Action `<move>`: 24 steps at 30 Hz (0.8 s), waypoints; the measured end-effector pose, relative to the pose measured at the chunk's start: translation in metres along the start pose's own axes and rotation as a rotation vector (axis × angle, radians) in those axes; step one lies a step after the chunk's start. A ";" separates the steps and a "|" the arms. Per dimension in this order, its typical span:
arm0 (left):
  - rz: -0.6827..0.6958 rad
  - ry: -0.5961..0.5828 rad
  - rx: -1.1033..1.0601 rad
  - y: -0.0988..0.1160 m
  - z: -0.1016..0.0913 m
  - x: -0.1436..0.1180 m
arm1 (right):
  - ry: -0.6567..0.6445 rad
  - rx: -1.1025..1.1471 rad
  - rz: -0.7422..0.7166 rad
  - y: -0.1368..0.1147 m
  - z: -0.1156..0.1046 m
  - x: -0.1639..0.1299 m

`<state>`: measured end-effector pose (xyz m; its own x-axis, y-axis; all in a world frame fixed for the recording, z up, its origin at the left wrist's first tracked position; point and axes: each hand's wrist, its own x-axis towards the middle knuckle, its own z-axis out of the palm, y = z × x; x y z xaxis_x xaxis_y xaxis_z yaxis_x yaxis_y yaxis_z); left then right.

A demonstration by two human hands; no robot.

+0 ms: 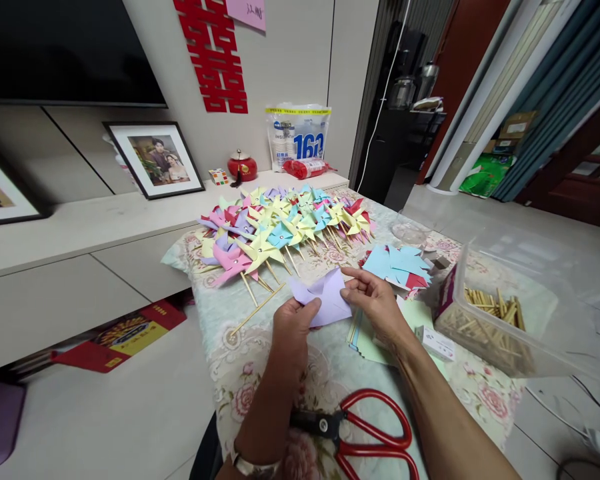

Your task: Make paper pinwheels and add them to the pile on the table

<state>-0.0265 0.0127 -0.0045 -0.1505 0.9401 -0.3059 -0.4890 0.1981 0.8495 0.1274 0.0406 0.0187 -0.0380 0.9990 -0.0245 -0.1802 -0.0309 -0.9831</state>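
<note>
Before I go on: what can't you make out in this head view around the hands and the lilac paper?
- Lilac paper: its near edge is hidden behind the left hand and right hand; the fold cannot be read.
- Red scissors: the blades lie under the left forearm.
- Paper stack: mostly covered by the right hand and wrist.
- Wooden sticks: blurred by the clear box wall; uncountable.
- Finished pinwheels: overlapping, uncountable.

The red scissors (375, 433) are cut off below, their blades perhaps hidden.
</note>
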 end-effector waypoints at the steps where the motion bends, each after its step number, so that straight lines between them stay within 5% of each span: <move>1: -0.014 0.010 -0.002 0.001 -0.002 0.001 | 0.010 -0.015 -0.033 0.000 -0.002 0.001; 5: -0.066 -0.014 -0.065 0.006 -0.010 0.002 | -0.016 -0.126 -0.194 -0.001 -0.006 0.000; 13: -0.087 -0.013 -0.093 0.014 -0.012 0.000 | -0.363 -0.542 -0.462 -0.010 -0.005 -0.009; 24: 0.025 0.017 0.104 0.002 -0.011 0.005 | -0.437 -0.668 -0.501 -0.008 -0.007 -0.007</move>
<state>-0.0375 0.0145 -0.0089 -0.1763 0.9405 -0.2906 -0.3931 0.2034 0.8967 0.1361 0.0339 0.0250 -0.4982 0.7857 0.3667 0.3203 0.5598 -0.7642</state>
